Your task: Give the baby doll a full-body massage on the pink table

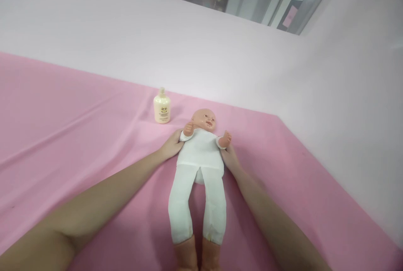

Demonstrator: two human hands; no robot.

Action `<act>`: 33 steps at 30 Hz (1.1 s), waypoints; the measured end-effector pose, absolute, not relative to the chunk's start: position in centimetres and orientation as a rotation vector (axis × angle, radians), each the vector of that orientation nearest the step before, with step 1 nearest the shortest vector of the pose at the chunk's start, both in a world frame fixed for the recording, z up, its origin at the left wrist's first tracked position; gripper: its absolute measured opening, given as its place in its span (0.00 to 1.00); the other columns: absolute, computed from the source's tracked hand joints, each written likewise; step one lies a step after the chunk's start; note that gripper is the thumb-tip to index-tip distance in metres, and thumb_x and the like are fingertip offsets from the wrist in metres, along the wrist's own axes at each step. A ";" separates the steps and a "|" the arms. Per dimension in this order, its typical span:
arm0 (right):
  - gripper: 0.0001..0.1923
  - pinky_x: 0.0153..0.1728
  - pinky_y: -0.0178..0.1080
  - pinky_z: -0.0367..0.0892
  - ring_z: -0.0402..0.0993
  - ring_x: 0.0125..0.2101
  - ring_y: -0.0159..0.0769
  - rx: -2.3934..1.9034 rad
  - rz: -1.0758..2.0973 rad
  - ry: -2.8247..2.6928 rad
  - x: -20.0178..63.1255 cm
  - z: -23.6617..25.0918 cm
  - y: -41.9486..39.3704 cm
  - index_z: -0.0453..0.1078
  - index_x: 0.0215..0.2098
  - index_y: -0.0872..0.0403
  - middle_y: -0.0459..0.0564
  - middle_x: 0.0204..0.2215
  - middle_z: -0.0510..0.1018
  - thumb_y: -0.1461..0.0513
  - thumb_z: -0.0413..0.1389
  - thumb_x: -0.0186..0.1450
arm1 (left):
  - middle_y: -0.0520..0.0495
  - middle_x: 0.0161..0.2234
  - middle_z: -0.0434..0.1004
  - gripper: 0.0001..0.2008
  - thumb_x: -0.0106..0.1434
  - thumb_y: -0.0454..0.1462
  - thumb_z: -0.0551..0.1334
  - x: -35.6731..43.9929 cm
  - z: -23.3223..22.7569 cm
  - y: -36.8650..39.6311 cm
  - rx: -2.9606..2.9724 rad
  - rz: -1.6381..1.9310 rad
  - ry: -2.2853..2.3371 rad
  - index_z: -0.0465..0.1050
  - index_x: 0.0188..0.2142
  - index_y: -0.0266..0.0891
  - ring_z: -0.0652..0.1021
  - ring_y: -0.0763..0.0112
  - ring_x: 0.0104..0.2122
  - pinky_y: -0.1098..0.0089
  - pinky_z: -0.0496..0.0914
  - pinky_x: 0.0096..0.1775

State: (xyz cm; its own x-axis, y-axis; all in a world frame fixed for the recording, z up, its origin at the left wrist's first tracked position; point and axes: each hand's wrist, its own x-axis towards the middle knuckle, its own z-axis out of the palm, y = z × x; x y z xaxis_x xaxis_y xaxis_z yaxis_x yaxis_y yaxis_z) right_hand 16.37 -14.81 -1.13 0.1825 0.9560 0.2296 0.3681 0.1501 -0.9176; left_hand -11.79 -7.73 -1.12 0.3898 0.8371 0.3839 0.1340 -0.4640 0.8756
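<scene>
Doll (200, 153) lying face-up between my two hands.
My left hand (171, 145) and right hand (231, 158) are cupping its sides, fingers tucked under, spread unclear; its long axis is running toward me on the pink bench (78, 136), bottle (161, 106) beyond.

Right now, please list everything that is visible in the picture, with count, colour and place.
doll: one, white suit, lying face up on the cloth, middle.
bottle: one, cream, upright on the cloth, left of the doll's head.
cloth: one, pink, covering the surface.
wall: pale pink, behind and to the right.
left hand: one, against the doll's side under its arm.
right hand: one, against the doll's other side.
</scene>
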 end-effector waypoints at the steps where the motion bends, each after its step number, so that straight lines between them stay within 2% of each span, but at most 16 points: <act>1: 0.34 0.70 0.59 0.62 0.63 0.71 0.54 -1.408 0.713 -1.372 16.4 -1.2 -14.8 0.64 0.69 0.50 0.56 0.67 0.72 0.52 0.57 0.66 | 0.38 0.60 0.77 0.25 0.64 0.34 0.63 -11.8 -1.1 -7.7 1.851 1.115 0.845 0.70 0.62 0.36 0.76 0.50 0.59 0.48 0.69 0.64; 7: 0.33 0.70 0.58 0.63 0.64 0.70 0.54 -1.393 0.715 -1.391 16.5 -1.3 -14.7 0.66 0.68 0.50 0.56 0.65 0.74 0.51 0.57 0.66 | 0.40 0.58 0.79 0.23 0.64 0.33 0.62 -11.7 -0.5 -8.1 1.863 1.128 0.794 0.72 0.59 0.36 0.78 0.52 0.57 0.52 0.71 0.62; 13: 0.34 0.70 0.60 0.62 0.64 0.70 0.54 -1.373 0.722 -1.390 16.6 -1.4 -14.6 0.65 0.68 0.51 0.57 0.66 0.73 0.51 0.56 0.66 | 0.40 0.58 0.80 0.23 0.63 0.32 0.61 -11.7 -0.4 -8.2 1.868 1.130 0.810 0.73 0.59 0.36 0.78 0.51 0.57 0.51 0.72 0.61; 19: 0.32 0.69 0.61 0.64 0.64 0.70 0.54 -1.367 0.718 -1.388 16.5 -1.5 -14.6 0.67 0.67 0.48 0.55 0.64 0.75 0.51 0.57 0.66 | 0.39 0.58 0.80 0.24 0.65 0.33 0.61 -11.7 -0.5 -8.1 1.872 1.129 0.827 0.72 0.60 0.35 0.79 0.50 0.57 0.50 0.72 0.61; 24: 0.33 0.70 0.59 0.62 0.63 0.71 0.53 -1.401 0.720 -1.376 16.3 -0.9 -15.0 0.65 0.68 0.49 0.55 0.67 0.72 0.52 0.56 0.66 | 0.39 0.61 0.78 0.26 0.65 0.34 0.63 -11.7 -0.6 -8.1 1.864 1.124 0.826 0.70 0.63 0.37 0.77 0.50 0.59 0.50 0.71 0.63; 29: 0.33 0.70 0.58 0.61 0.64 0.70 0.55 -1.426 0.730 -1.352 16.0 -0.4 -15.4 0.66 0.68 0.51 0.57 0.67 0.72 0.53 0.58 0.65 | 0.37 0.62 0.76 0.28 0.65 0.35 0.63 -11.8 -0.8 -8.1 1.845 1.103 0.867 0.69 0.65 0.36 0.76 0.48 0.61 0.47 0.69 0.64; 33: 0.33 0.70 0.58 0.62 0.65 0.69 0.55 -1.414 0.750 -1.354 15.9 -0.2 -15.4 0.66 0.67 0.54 0.59 0.65 0.74 0.53 0.57 0.66 | 0.38 0.63 0.76 0.27 0.65 0.35 0.63 -11.8 -0.7 -8.1 1.852 1.108 0.842 0.70 0.63 0.37 0.76 0.49 0.61 0.49 0.69 0.65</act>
